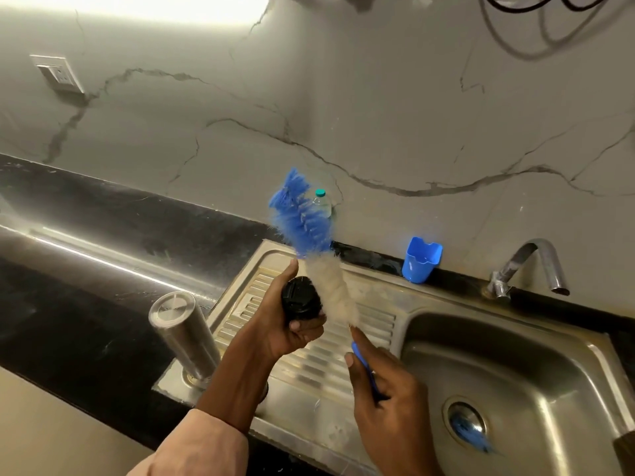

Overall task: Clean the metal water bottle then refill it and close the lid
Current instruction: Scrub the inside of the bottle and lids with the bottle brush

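My left hand (pixel 292 321) grips the black bottle lid (pixel 300 303) over the sink's ribbed drainboard (pixel 371 324). My right hand (pixel 388 403) pinches the blue handle of the bottle brush (pixel 311 249), its pale bristles against the lid. The metal water bottle (pixel 184 333) stands upside down at the drainboard's left corner. A blue cup (pixel 421 259) sits far, near the tap (pixel 529 266).

I am standing at a black counter (pixel 86 242) with a shiny steel sink (pixel 515 365) set in it. A gray wall (pixel 343 115) with dark wiggly lines is going up behind it. A white socket (pixel 58 74) is sitting on the wall. A bright light (pixel 154 5) is shining along the top.
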